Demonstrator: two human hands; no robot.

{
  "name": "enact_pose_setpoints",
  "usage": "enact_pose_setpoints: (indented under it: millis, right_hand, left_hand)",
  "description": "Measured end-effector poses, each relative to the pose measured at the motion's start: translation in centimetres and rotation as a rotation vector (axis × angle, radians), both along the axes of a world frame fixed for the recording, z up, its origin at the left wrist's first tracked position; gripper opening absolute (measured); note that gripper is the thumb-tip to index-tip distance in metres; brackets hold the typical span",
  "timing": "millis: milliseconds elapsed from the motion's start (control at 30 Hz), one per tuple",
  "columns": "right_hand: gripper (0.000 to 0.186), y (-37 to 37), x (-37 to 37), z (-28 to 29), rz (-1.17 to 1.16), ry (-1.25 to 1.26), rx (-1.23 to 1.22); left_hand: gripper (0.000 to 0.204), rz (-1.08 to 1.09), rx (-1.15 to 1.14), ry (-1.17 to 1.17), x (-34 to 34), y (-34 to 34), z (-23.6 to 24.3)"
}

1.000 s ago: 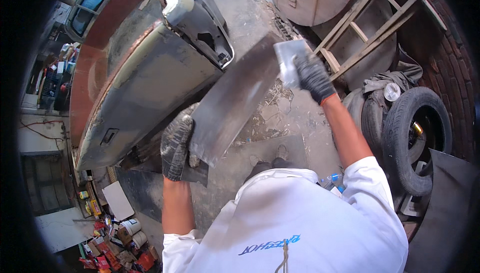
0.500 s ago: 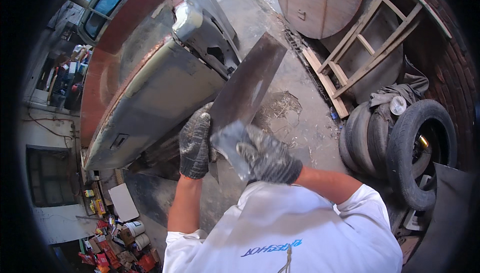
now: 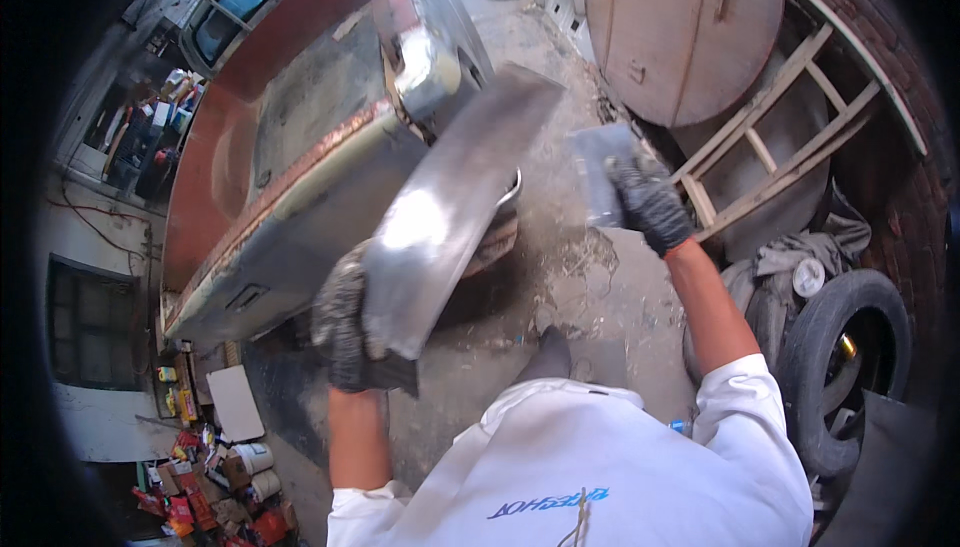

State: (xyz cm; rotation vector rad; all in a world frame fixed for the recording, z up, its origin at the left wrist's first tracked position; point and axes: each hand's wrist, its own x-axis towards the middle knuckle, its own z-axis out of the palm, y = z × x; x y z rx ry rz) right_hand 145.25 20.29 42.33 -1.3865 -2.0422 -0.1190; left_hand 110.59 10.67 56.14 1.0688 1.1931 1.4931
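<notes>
Nearest the body, the left hand [image 3: 338,322], in a dark, worn knitted glove, is curled firmly round the near end of a long, narrow, slightly curved strip of bare grey-brown metal panel [image 3: 460,192]; the fingers behind that end are hidden. Half a second ago the right hand was beside this same end, its plate overlapping the panel in the view. Now the right hand [image 3: 648,199], gloved alike with an orange cuff edge, has swung out to the right of the panel, and the panel's face has turned so that its near half throws back a bright glare where it looked dull brown. As I judge it, the plate is not acting on the metal at this instant, and the lit surface can be looked over.

The panel therefore lies in front of the left hand, slanting away with its far end up and to the right, and well apart from the right hand. That hand is closed on the right edge of a flat, pale grey rectangular plate [image 3: 596,175]; motion blur hides how the fingers sit, and I cannot tell its material.

Beyond the panel on its left stands a vehicle bed [image 3: 300,190], red-brown inside with a rusted rim. Farther off, to the panel's right, are a pale wooden ladder-like frame [image 3: 760,150] and a large round brownish disc [image 3: 665,37].
</notes>
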Motion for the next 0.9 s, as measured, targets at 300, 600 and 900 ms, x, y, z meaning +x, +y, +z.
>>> enact_pose_setpoints:
  millis: [300, 600, 900]
  right_hand:
    - [0.046, 6.8, 2.1, -3.0, -0.169, 1.090, -0.567]
    - [0.026, 15.5, -1.2, -3.8, 0.153, 0.581, -0.563]
    - [0.021, 25.9, -5.4, 1.6, 0.759, 0.968, -0.605]
  left_hand:
    - [0.038, 0.124, 0.033, -0.098, -18.2, 14.5, -2.1]
    - [0.031, 0.022, -0.119, -0.048, -17.6, 22.3, -0.1]
    - [0.023, 0.291, -0.364, 0.654, -16.1, 24.6, 1.6]
